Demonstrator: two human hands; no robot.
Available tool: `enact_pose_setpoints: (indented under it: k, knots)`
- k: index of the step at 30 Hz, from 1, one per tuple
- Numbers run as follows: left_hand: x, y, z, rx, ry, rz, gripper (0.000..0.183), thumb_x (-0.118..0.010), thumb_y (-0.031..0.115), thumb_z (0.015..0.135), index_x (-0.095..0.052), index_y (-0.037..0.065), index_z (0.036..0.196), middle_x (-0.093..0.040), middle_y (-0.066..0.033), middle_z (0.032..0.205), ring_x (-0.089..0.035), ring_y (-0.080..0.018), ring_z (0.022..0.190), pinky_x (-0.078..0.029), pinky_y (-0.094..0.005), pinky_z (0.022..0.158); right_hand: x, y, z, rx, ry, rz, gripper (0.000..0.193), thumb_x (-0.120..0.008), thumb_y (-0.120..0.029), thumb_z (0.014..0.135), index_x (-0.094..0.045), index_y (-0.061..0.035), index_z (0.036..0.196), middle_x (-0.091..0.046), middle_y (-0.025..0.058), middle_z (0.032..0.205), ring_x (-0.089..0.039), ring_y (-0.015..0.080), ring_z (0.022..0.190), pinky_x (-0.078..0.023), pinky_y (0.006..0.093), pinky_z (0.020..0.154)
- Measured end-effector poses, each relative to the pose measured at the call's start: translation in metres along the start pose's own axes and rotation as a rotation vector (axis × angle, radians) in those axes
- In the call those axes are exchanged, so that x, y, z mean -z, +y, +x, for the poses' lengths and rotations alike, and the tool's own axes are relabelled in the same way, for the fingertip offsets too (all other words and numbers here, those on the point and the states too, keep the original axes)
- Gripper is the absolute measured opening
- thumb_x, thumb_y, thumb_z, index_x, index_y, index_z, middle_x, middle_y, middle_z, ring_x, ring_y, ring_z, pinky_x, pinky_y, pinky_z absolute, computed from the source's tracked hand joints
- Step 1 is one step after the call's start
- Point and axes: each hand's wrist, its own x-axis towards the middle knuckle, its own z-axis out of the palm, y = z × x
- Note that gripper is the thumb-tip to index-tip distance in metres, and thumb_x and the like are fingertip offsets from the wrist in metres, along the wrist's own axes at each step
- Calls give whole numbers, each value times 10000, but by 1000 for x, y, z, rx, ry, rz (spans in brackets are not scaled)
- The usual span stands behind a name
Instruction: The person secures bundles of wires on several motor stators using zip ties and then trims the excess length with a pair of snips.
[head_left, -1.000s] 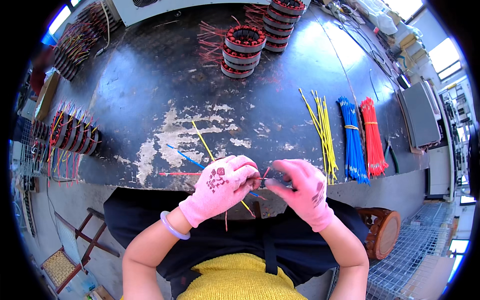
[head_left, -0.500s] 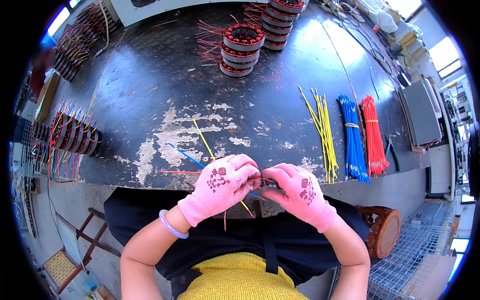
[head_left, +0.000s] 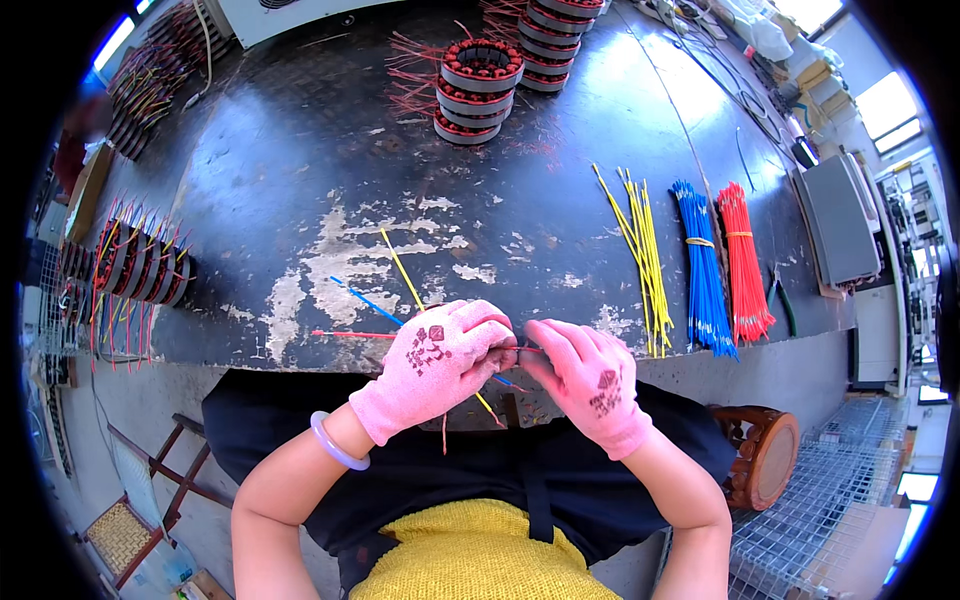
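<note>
My left hand (head_left: 435, 355), in a pink glove, is closed over the table's near edge. A yellow wire (head_left: 402, 265), a blue wire (head_left: 362, 298) and a red wire (head_left: 350, 334) run out from under it to the far left. The yellow and blue ends also come out below its fingers. My right hand (head_left: 590, 385), gloved alike, is closed with thumb and fingertips pinching a thin red wire (head_left: 529, 349) close to the left fingertips. The gloves hide where the wires meet and whatever else lies in my left palm.
Ring-shaped motor stators (head_left: 478, 95) with red leads are stacked at the back, and more stators (head_left: 145, 265) lie at left. Loose yellow wires (head_left: 648, 260), a tied blue bundle (head_left: 705, 275), a tied red bundle (head_left: 741, 260) and pliers (head_left: 786, 308) lie at right.
My right hand has turned a little, its fingers pointing more upward and closer to my left fingertips. The left hand keeps its hold on the wires. The whole view has shifted slightly.
</note>
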Motion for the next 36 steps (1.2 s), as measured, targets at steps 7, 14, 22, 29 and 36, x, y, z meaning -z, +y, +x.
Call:
enact_pose_setpoints:
  k: [7, 14, 22, 29, 36]
  knots:
    - [0, -2, -3, -15, -19, 13, 151, -747, 52, 811, -674, 96, 936, -669, -35, 991, -664, -263, 861, -550, -390, 750, 21, 1, 15, -1033, -670, 1292, 334, -542, -326, 1048, -690, -28, 1068, -663, 12, 781, -600, 64, 729, -478, 232, 659]
    - [0, -1, -2, -12, -34, 21, 181, -757, 54, 803, -679, 103, 959, -670, -34, 1013, -664, -262, 880, -553, -395, 755, 22, 3, 9, -84, -325, 219, 253, -730, -217, 908, -646, -93, 1112, -683, 100, 1003, -695, 296, 932, -554, 425, 767]
    - [5, -4, -8, -32, -52, 55, 197, -768, 64, 788, -683, 108, 960, -684, -31, 989, -668, -262, 868, -558, -391, 757, 33, 20, 21, -708, -390, 786, 273, -521, -232, 1030, -651, -24, 909, -602, 128, 696, -610, 224, 648, -495, 363, 633]
    - [15, -7, -7, 25, -48, 41, 153, -706, 16, 791, -669, 97, 915, -663, -35, 923, -664, -266, 856, -548, -388, 763, 23, 24, -29, -236, -352, 27, 214, -763, -304, 886, -662, -123, 943, -606, 59, 821, -671, 253, 767, -514, 397, 640]
    - [14, -7, -8, 39, -51, 74, 160, -716, 33, 790, -664, 104, 924, -658, -31, 930, -656, -269, 852, -545, -395, 759, -10, -1, 13, 104, -96, -63, 221, -726, -211, 875, -680, -123, 1073, -657, 27, 912, -639, 196, 777, -524, 351, 702]
